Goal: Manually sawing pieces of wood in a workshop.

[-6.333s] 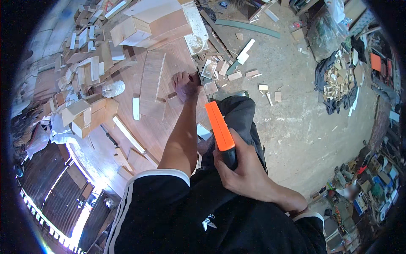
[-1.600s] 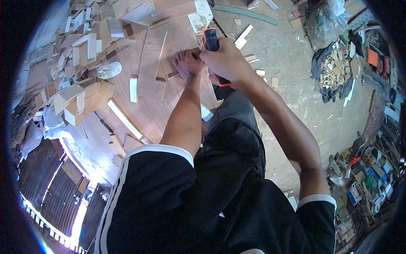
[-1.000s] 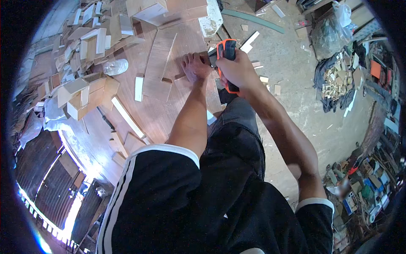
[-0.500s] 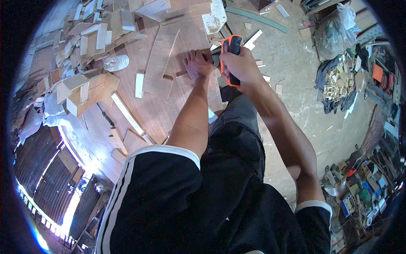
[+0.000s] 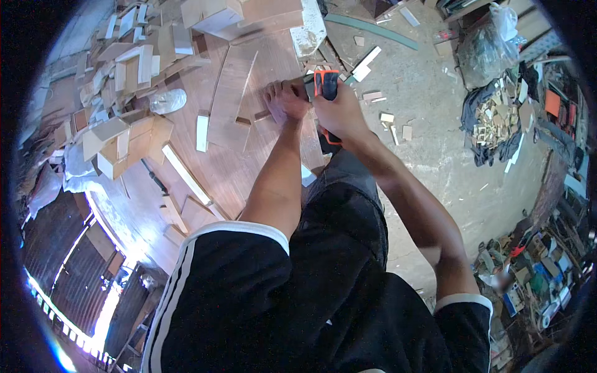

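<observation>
My right hand (image 5: 342,117) is wrapped around the orange and black handle of a handsaw (image 5: 326,84), just off the right edge of the wooden worktable (image 5: 233,177). Only a bit of the grey blade shows beside the handle; the rest is hidden. Close by on the left, my left hand (image 5: 288,102) presses down with bent fingers at the table edge. It holds a strip of wood (image 5: 262,116), whose end sticks out from under the hand. A flat board (image 5: 231,99) lies left of that hand.
Wooden box-like pieces (image 5: 134,140) and a clear plastic bottle (image 5: 168,101) are on the table's left. A chisel-like tool (image 5: 155,177) lies near a long pale strip (image 5: 186,177). Offcuts (image 5: 387,117) litter the floor, with a heap of scraps (image 5: 496,118) farther right.
My right hand and the handsaw have shifted slightly left and back toward me, and the handle has turned. My left hand stays on the wood. The whole view has shifted a little.
</observation>
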Demonstrator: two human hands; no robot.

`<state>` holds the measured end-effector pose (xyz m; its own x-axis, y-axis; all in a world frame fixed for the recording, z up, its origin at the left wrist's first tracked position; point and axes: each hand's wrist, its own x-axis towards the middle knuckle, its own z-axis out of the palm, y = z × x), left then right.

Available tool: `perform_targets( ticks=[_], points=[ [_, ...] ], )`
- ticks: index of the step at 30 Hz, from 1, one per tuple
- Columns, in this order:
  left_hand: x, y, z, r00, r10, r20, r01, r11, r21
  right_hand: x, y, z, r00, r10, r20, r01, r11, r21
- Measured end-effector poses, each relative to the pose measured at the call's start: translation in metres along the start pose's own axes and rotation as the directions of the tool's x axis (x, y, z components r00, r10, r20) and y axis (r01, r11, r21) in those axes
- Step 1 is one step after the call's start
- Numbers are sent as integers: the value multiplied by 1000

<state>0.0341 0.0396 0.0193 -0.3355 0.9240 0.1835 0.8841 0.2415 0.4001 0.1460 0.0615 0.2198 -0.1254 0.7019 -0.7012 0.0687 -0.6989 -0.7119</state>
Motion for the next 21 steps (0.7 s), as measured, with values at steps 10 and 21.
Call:
perform_targets(
  ticks=[10,21],
  points=[
    [5,4,-6,999,-34,5,34,999,13,-8,-3,3,1000,-5,22,3,996,94],
    [0,5,-4,996,-26,85,27,1000,-11,16,15,-2,1000,19,-12,-17,987,159]
  ],
)
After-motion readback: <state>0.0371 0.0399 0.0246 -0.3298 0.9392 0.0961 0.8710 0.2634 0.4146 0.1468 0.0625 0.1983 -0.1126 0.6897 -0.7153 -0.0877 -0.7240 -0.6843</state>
